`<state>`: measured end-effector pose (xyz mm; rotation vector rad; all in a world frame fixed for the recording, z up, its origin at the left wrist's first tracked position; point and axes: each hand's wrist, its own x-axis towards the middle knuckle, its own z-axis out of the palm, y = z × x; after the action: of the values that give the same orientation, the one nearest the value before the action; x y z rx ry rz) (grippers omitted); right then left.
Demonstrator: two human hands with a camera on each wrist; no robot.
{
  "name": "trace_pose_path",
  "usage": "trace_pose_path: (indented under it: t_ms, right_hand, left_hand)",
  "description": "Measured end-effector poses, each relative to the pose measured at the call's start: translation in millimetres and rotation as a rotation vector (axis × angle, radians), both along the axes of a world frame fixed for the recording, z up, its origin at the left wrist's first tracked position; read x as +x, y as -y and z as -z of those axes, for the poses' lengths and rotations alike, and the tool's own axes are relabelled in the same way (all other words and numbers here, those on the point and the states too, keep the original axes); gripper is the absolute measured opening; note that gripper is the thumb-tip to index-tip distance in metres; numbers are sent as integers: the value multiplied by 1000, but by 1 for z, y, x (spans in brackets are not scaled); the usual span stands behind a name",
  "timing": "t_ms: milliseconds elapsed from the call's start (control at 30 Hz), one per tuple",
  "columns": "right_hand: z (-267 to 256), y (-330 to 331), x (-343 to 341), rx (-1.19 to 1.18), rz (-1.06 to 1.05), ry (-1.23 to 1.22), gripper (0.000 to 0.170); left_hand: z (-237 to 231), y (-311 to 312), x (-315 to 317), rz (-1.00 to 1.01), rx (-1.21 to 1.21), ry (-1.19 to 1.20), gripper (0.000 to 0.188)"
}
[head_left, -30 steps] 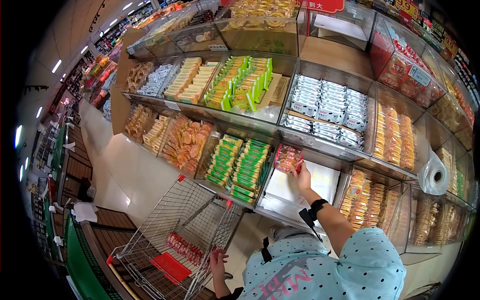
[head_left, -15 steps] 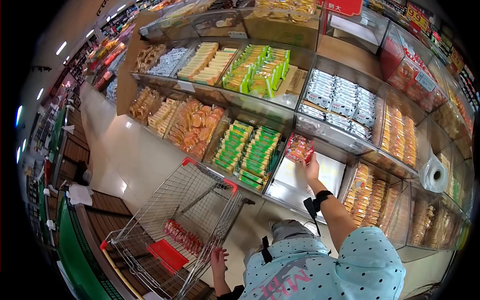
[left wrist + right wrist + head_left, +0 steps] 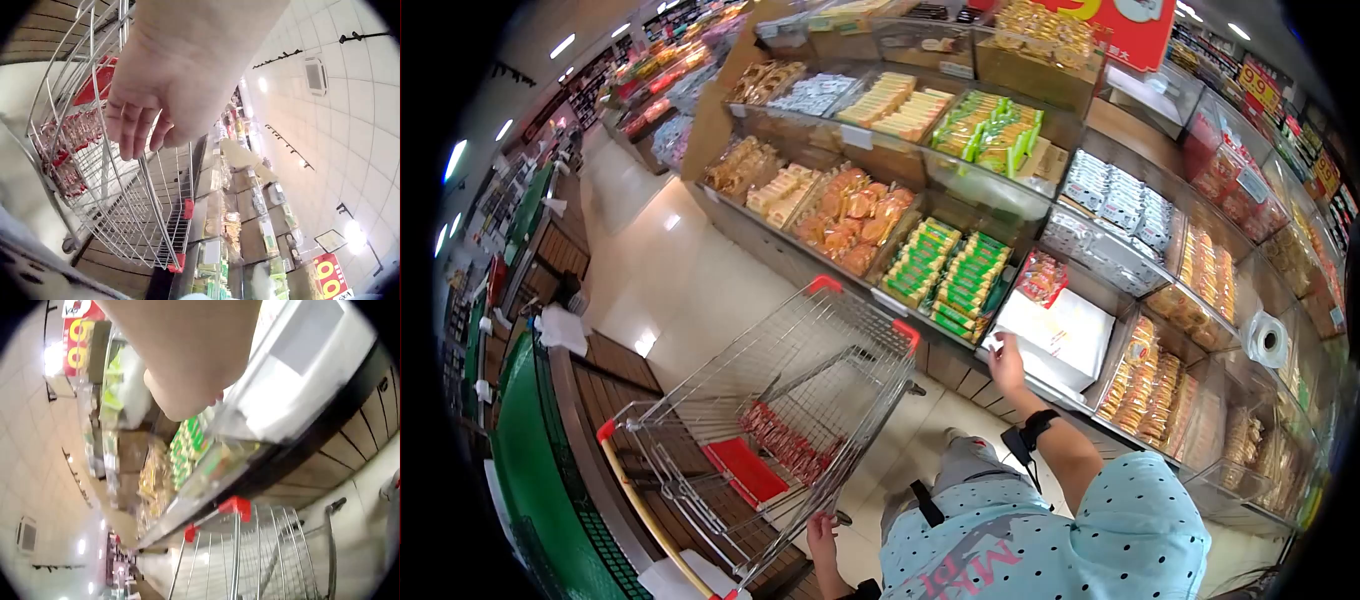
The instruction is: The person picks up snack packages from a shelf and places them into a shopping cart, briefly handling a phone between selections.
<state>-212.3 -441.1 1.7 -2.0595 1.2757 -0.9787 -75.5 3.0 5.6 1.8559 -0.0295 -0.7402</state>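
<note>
My right hand [image 3: 1006,368] hovers at the front edge of a display bin with a white liner [image 3: 1055,335]; nothing shows between its loosely bent fingers. A red packaged snack [image 3: 1041,278] lies at the bin's back left corner, beyond that hand. In the right wrist view the forearm and the heel of the right hand [image 3: 187,394] hide most of its fingers. My left hand [image 3: 822,540] hangs relaxed beside the shopping cart [image 3: 880,400], fingers loosely bent. Red packs of snacks [image 3: 795,440] lie inside the cart. In the left wrist view, the left hand [image 3: 150,100] overlaps the cart's wire side.
Left of the lined bin are green-and-yellow wrapped snacks [image 3: 970,280] and bagged orange pastries [image 3: 855,215]. Packs of round biscuits [image 3: 1145,370] fill the bin to its right. A plastic bag roll [image 3: 1266,338] sits farther right. Green-edged wooden counters [image 3: 540,450] line the left.
My right hand has left the red snack pack and drawn back to the bin's front edge; the pack stays in the bin. The head view has swung left. My left hand stays by the cart.
</note>
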Motion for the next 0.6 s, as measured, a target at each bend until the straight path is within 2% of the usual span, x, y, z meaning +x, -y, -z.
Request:
trace_pose_path:
  t_ms: [33,200,267,333,433,600]
  right_hand:
    - [0,-21,12,4,-76,-33,23]
    - [12,-103,70,126,-778,-184,12]
    - [9,-129,93,128,-926,-262,11]
    - [10,-149,116,127,-1049,-248,11]
    - [-2,-172,157,253,-1106,-341,12]
    - [37,-184,229,410,-1230,-442,14]
  left_hand:
    - [0,-10,3,16,21,33,19]
    - [7,-47,18,-39,43,250,16]
    - [-4,-53,23,-90,59,296,15]
    - [-15,-57,32,-124,95,320,15]
    - [-40,-55,43,-191,146,312,13]
    - [-38,-49,72,-216,234,495,12]
